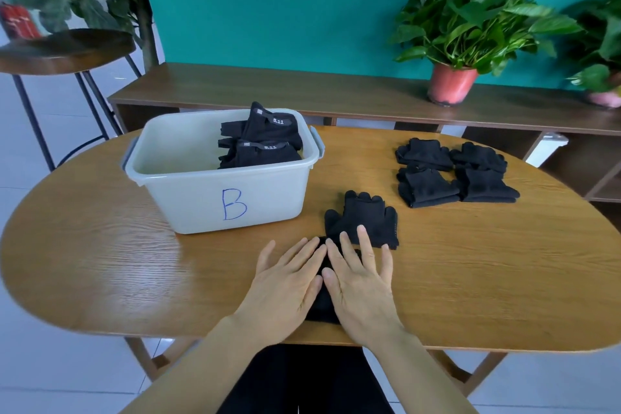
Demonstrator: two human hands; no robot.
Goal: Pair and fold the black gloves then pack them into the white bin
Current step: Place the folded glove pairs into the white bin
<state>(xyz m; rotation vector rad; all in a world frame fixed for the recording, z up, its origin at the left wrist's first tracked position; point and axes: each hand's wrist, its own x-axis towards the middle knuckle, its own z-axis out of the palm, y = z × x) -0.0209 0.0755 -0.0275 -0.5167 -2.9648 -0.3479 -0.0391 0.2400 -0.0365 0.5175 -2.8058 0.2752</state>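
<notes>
Hands flat, fingers straight: L hand (289,282) & R hand (361,282) side by side, pressing glove (323,307) on table (470,262). R fingertips (362,232) on 2nd glove (364,215). Bin (201,198) nr, to the left.

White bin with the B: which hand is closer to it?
Left. The left hand lies flat on a black glove near the front corner of the white bin; the right hand presses the same glove, farther from the bin.
</notes>
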